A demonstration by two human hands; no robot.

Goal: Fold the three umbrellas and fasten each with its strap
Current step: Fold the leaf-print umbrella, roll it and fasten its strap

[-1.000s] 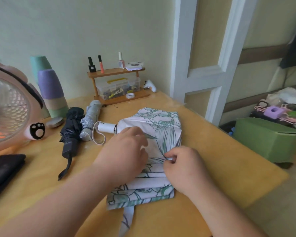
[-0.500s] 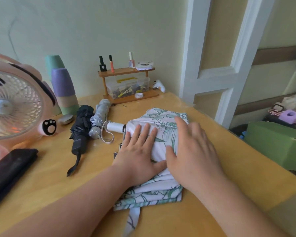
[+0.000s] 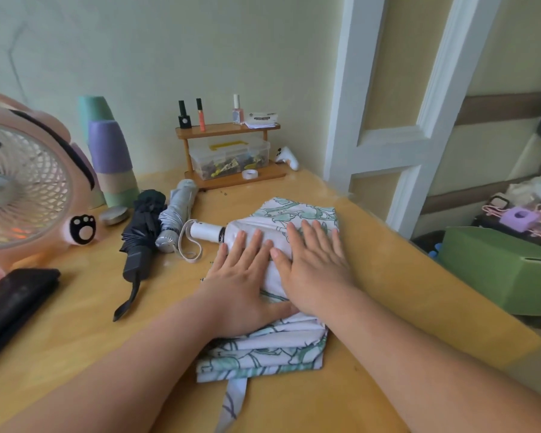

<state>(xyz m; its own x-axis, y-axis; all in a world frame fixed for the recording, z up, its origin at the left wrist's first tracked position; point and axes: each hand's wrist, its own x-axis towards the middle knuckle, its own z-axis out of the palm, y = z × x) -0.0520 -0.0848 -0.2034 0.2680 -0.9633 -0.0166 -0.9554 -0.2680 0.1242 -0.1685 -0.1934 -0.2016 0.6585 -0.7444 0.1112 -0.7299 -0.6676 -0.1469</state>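
Pressing down on the folded canopy, both hands lie side by side on the floral umbrella [image 3: 297, 210], which rests in the middle of the table [image 3: 394, 295] with its white handle [image 3: 205, 231] pointing left. The left hand [image 3: 244, 285] is flat near the handle end, fingers straight and slightly spread. The right hand [image 3: 317, 267] is flat beside it, fingers straight and a little apart, its thumb against the left hand's forefinger. A second ago the right hand pinched a fold at the canopy's edge and the left was curled over the cloth; half a second ago both had flattened out, and they have stayed much the same since. The strap [image 3: 231, 401] trails loose from the canopy's near edge, unfastened. The black umbrella [image 3: 141, 232] and the silver umbrella [image 3: 180, 210] lie rolled and touching, just left of the white handle, where they were before
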